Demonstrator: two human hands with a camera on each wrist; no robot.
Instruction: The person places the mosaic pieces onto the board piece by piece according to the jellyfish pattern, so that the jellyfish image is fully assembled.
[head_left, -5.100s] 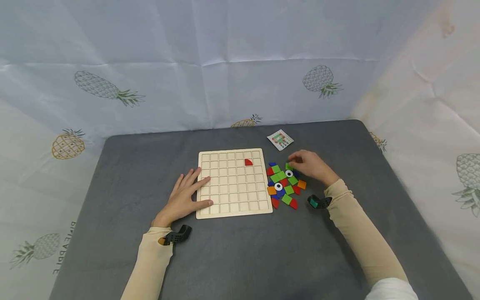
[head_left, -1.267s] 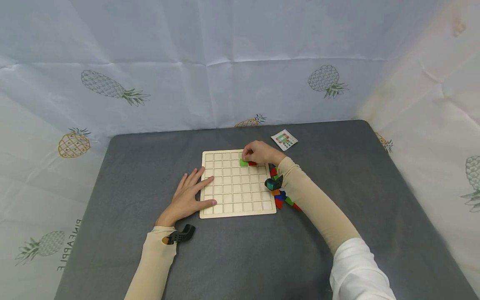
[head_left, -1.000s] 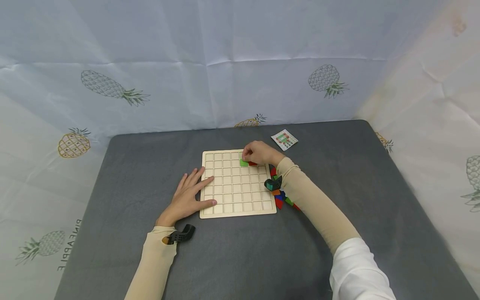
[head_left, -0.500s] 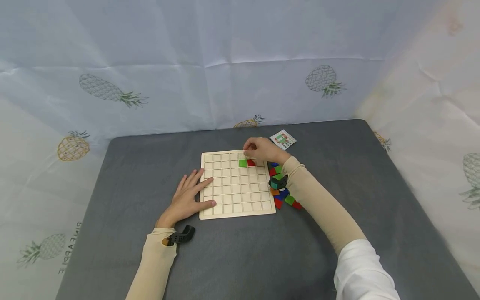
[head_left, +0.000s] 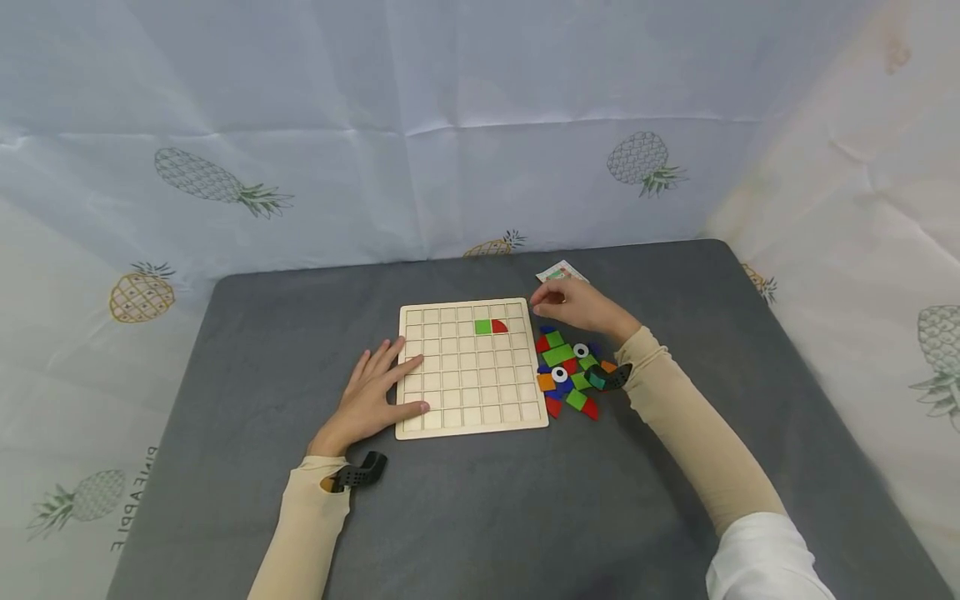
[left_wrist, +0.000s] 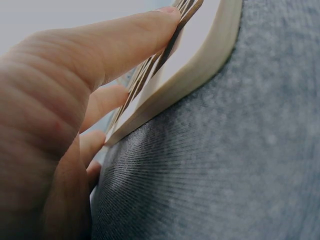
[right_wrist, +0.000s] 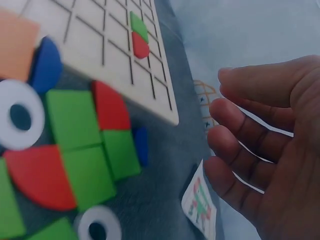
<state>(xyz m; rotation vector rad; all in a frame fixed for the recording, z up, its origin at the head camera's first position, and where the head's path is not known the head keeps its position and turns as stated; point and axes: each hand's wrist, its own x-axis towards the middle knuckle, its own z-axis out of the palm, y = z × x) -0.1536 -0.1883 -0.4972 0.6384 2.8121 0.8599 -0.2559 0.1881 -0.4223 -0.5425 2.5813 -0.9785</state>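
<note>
A person sits at a grey tabletop (head_left: 465, 500) working a wooden grid board (head_left: 471, 367) with both bare hands. The left hand (head_left: 371, 396) lies flat against the board's left edge, fingers straight and relaxed, thumb and fingertips resting on the frame; it has hold of nothing. The wrist view shows the thumb (left_wrist: 125, 40) lying on the board's rim.

The right hand (head_left: 577, 304) hovers just past the board's upper right corner, fingers loosely curled and spread, and its grip is empty. Just to its left, inside the board, a green square tile (head_left: 483, 327) sits in a cell touching a red quarter-round tile (head_left: 499, 326). Directly below and nearer the person than this hand lies a loose pile of pieces (head_left: 570, 371): green squares, red and blue quarter-rounds, orange squares and two white rings with dark centres. Just beyond the hand, partly hidden by it, a small printed card (head_left: 558, 271) lies on the tabletop.

What could go wrong, as a judgement: the pile lies close against the board's right edge and under the right forearm, so a sleeve or wrist sweeping low could scatter pieces or push them onto the board. The two seated tiles lie unheld and near that hand's path, so a brush could lift them out. If the left hand eases off, the board may slide on the cloth.
</note>
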